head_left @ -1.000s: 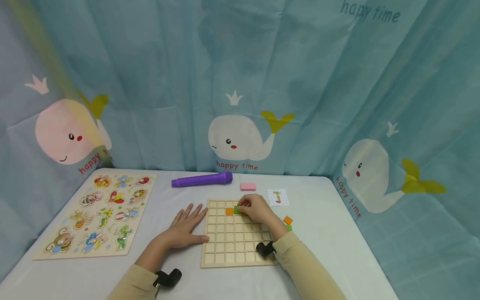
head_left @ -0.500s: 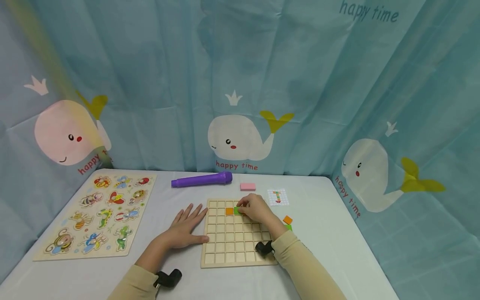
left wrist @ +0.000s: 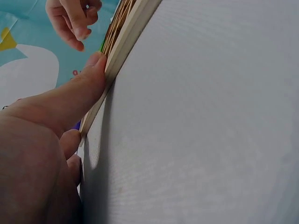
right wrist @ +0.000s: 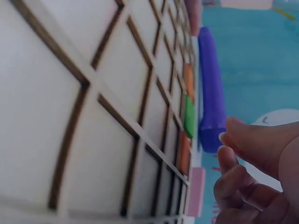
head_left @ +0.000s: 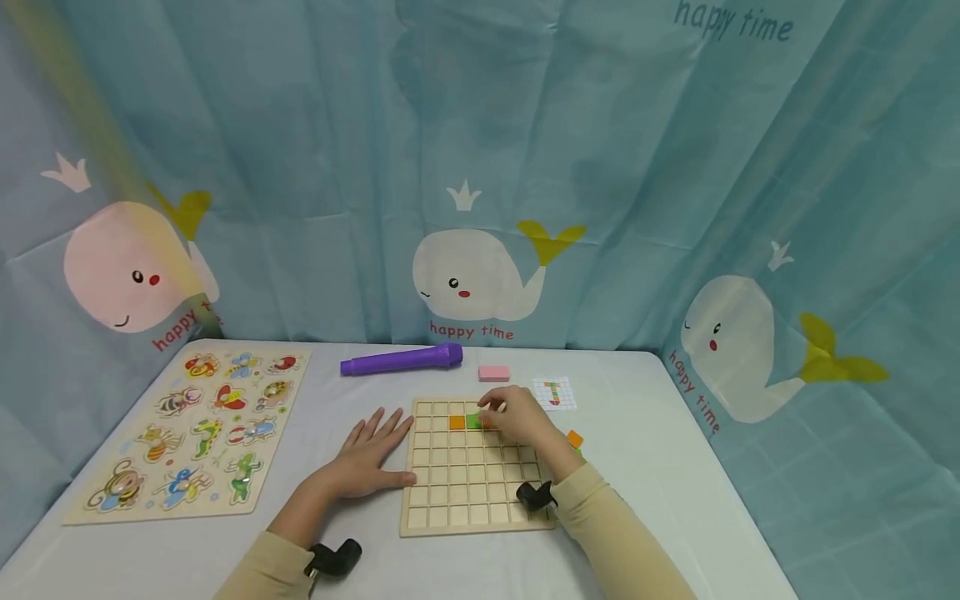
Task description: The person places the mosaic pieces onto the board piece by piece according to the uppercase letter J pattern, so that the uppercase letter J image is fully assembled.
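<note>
Straight-fingered left hand (head_left: 366,463) touches board edge (head_left: 406,508); right hand (head_left: 519,415), curled on nothing, hangs apart from 3 tiles (right wrist: 188,116); white table (head_left: 667,483), blue curtain (head_left: 322,158).

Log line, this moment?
left hand: touching edge of square wooden grid board | right hand: holding nothing, above board | board: orange, green, orange-red square tiles side by side

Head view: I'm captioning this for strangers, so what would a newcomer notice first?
Probably the big whale prints on the blue curtain behind the table. Next, the purple microphone-shaped stick near the table's far edge, then the bright tiles in the wooden grid board, near the right hand.
</note>
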A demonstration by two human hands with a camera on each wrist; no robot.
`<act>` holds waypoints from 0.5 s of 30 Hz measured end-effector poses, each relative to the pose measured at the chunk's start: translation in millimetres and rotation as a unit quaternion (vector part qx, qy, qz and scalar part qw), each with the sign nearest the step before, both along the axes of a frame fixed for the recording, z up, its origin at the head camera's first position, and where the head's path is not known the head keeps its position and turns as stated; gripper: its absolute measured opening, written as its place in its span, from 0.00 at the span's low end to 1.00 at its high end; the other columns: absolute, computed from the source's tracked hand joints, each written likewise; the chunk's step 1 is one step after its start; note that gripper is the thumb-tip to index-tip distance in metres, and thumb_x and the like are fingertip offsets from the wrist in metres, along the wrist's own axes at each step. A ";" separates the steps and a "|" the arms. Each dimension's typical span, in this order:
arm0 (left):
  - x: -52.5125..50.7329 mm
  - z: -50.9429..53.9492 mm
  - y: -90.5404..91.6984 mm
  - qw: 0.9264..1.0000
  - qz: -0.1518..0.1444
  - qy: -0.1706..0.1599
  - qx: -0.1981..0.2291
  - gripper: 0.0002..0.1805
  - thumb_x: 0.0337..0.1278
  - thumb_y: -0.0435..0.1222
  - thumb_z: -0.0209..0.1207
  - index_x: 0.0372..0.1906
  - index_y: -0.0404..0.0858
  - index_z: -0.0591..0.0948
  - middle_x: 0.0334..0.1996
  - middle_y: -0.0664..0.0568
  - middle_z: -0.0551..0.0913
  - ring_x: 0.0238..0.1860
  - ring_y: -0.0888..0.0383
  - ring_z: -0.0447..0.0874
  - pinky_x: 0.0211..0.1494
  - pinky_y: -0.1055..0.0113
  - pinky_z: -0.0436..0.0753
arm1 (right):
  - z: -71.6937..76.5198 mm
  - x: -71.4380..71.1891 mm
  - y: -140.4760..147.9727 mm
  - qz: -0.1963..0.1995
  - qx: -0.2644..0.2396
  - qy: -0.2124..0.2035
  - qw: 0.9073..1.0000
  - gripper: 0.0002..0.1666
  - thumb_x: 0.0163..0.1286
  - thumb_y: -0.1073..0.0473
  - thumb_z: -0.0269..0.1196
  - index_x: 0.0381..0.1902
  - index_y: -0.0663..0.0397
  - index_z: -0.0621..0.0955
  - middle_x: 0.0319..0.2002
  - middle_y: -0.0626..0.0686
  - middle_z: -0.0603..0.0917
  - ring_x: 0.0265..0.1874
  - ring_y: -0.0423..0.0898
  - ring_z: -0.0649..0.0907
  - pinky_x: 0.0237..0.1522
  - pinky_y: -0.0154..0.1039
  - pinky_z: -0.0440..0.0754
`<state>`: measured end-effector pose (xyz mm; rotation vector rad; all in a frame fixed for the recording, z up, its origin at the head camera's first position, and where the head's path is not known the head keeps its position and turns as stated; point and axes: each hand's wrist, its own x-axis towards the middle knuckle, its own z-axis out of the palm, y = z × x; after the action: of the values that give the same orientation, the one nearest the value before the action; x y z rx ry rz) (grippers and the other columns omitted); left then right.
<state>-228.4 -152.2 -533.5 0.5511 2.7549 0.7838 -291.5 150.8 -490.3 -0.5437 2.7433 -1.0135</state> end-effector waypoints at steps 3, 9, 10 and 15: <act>-0.4 -0.6 0.3 1.000 -0.001 -0.001 0.000 0.57 0.53 0.67 0.63 0.81 0.45 0.54 0.82 0.44 0.48 0.82 0.37 0.32 0.79 0.37 0.34 | 5.2 5.0 8.3 -0.006 -0.005 0.010 1.000 0.13 0.73 0.54 0.65 0.51 0.53 0.87 0.35 0.47 0.84 0.27 0.43 0.80 0.29 0.38 0.80; -0.4 -0.9 0.2 1.000 -0.001 -0.002 0.001 0.57 0.53 0.67 0.63 0.81 0.44 0.54 0.82 0.44 0.48 0.82 0.37 0.32 0.79 0.37 0.34 | 10.5 15.5 30.9 -0.035 -0.014 0.017 0.999 0.14 0.72 0.54 0.66 0.51 0.52 0.87 0.35 0.46 0.85 0.28 0.43 0.79 0.30 0.38 0.81; -0.3 -0.7 0.2 1.000 -0.001 -0.002 0.002 0.57 0.54 0.66 0.63 0.81 0.44 0.54 0.82 0.43 0.48 0.82 0.37 0.32 0.79 0.37 0.34 | 10.7 16.6 34.9 -0.041 -0.018 0.018 0.999 0.14 0.71 0.54 0.66 0.51 0.52 0.87 0.35 0.46 0.85 0.27 0.43 0.80 0.30 0.39 0.81; -0.3 0.8 0.1 1.000 -0.001 -0.001 0.004 0.57 0.53 0.66 0.63 0.81 0.44 0.54 0.82 0.43 0.48 0.81 0.36 0.32 0.79 0.36 0.34 | 6.4 20.0 54.2 -0.069 -0.019 0.033 0.997 0.13 0.69 0.53 0.69 0.49 0.52 0.87 0.33 0.44 0.85 0.27 0.41 0.80 0.31 0.38 0.81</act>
<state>-228.7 -152.1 -532.6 0.5546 2.7498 0.7951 -271.5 205.1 -483.9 -0.4045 2.8595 -1.0992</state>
